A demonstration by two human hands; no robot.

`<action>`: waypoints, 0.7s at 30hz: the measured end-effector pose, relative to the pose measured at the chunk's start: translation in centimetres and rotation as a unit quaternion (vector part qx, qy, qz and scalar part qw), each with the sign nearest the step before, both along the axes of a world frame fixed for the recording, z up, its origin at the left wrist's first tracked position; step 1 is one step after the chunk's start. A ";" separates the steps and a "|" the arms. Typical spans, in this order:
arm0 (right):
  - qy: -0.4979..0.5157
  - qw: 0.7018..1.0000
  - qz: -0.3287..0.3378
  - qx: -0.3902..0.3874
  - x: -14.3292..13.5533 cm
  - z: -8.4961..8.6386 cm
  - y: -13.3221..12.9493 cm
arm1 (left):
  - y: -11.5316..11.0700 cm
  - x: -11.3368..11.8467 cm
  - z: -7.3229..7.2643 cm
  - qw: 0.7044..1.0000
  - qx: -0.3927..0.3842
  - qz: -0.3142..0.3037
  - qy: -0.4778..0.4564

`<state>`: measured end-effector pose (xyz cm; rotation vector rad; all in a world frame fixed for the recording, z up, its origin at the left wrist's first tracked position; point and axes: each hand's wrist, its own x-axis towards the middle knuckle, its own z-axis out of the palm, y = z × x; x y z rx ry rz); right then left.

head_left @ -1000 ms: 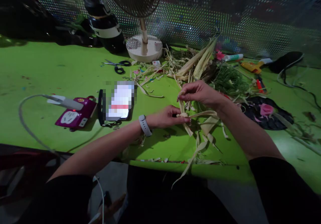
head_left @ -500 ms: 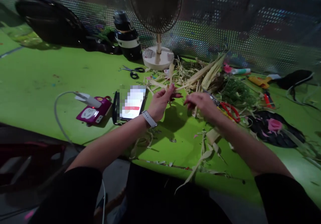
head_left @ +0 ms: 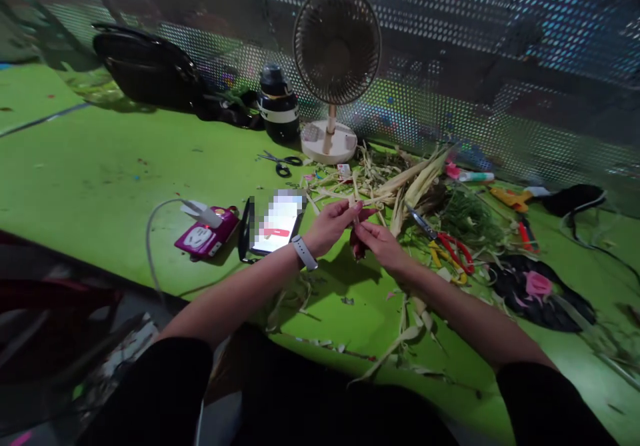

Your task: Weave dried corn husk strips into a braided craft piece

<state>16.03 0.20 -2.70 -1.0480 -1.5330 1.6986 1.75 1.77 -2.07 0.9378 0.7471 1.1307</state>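
My left hand, with a pale watch band on its wrist, pinches a small strip of dried husk. Against its fingertips is my right hand, its thumb and fingers closed at the lower part of the same piece. How far the strip runs between the fingers is hidden. Behind both hands lies a heap of dried husks. To the left a lit phone rests on the green table. Loose husk scraps are near the front edge.
A fan, black bottle and black bag stand at the back. Around lie scissors, a purple power socket, red-handled pliers, a yellow glue gun and a pink flower.
My right hand has moved left to meet my left hand and closed at the husk piece. The view has shifted, showing more of the fan.
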 end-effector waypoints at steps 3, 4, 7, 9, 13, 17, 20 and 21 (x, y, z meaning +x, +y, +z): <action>0.004 1.000 0.013 -0.019 -0.2 -0.4 -0.9 | 0.5 -0.4 0.0 1.000 0.001 0.009 -0.012; 0.005 0.999 0.017 -0.029 -0.2 -0.6 -1.3 | 0.6 -0.5 0.1 1.000 -0.005 0.008 -0.011; 0.010 0.998 0.027 -0.055 -0.4 -0.7 -2.1 | 0.8 -0.8 0.3 1.000 -0.027 0.012 -0.009; 0.004 0.998 0.030 -0.057 -0.4 -0.5 -2.4 | 1.0 -1.0 0.4 0.999 -0.035 0.012 -0.017; -0.051 0.997 0.038 -0.049 0.5 0.4 -1.5 | 1.0 -1.4 0.8 0.997 -0.065 -0.008 -0.027; -0.070 0.997 -0.044 -0.012 2.5 0.8 0.8 | 0.6 -1.6 0.9 0.995 -0.076 -0.039 0.044; -0.074 0.992 -0.098 0.030 3.4 0.9 1.8 | 0.4 -1.4 0.8 0.990 0.005 -0.071 0.119; -0.082 0.992 -0.092 0.038 3.4 1.0 1.8 | 0.4 -1.4 0.7 0.986 0.032 -0.082 0.142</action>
